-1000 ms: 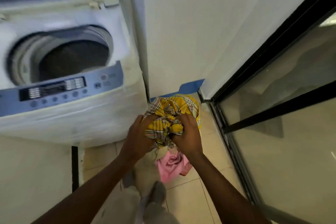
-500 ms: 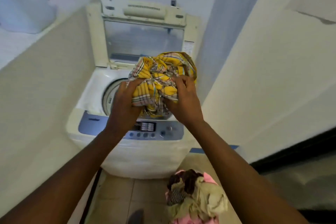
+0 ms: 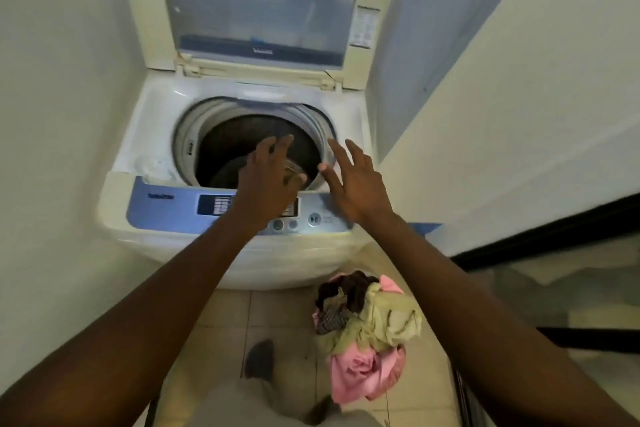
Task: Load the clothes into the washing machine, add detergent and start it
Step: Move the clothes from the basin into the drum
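Observation:
A white top-loading washing machine [image 3: 166, 135] stands ahead with its lid [image 3: 256, 7] raised and its dark drum [image 3: 256, 135] showing. My left hand [image 3: 268, 180] hovers over the drum's front rim, fingers spread, holding nothing. My right hand [image 3: 353, 180] is beside it over the drum's right rim, also spread and empty. The yellow checked garment is out of sight. A blue control panel [image 3: 173, 210] with buttons runs along the front, partly hidden by my left wrist. On the tiled floor lies a pile of clothes [image 3: 367, 329]: dark, pale green and pink pieces.
A wall [image 3: 62, 114] closes in on the left and another wall [image 3: 519, 114] on the right, so the machine sits in a narrow alcove. A dark-framed glass door [image 3: 554, 291] is at lower right. My foot [image 3: 258, 359] rests on the floor tiles [image 3: 225, 315].
The yellow checked garment that both hands carried up from the floor over the drum has left my hands and is gone from view. Both hands have opened above the drum.

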